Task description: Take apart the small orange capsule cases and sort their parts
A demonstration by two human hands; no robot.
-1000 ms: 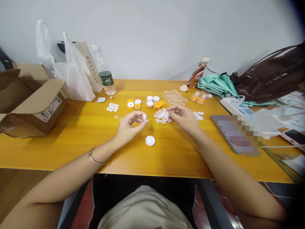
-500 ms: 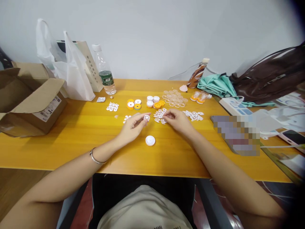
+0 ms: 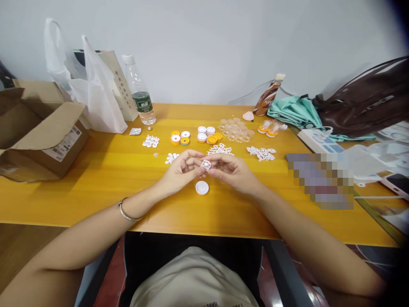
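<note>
Between my two hands is a small white plastic piece (image 3: 206,164) with holes in it. My left hand (image 3: 183,171) pinches its left side, and my right hand (image 3: 231,171) closes on its right side; whether this is one part or two pressed together I cannot tell. Just below the hands lies a round white disc (image 3: 202,188) with a raised rim. A pile of white openwork pieces (image 3: 220,149) sits right behind my right hand. Behind my left hand is a cluster of small white parts (image 3: 171,158).
Orange and white round caps (image 3: 180,137), white round caps (image 3: 202,137) and clear plastic rings (image 3: 236,130) stand farther back. More white openwork pieces (image 3: 261,153) lie to the right. A cardboard box (image 3: 70,145), water bottle (image 3: 142,102) and blurred-out flat device (image 3: 319,181) flank the work area.
My right hand has left the openwork pile and moved left to meet my left hand. Both hands now hold the white piece. The view has shifted slightly.
</note>
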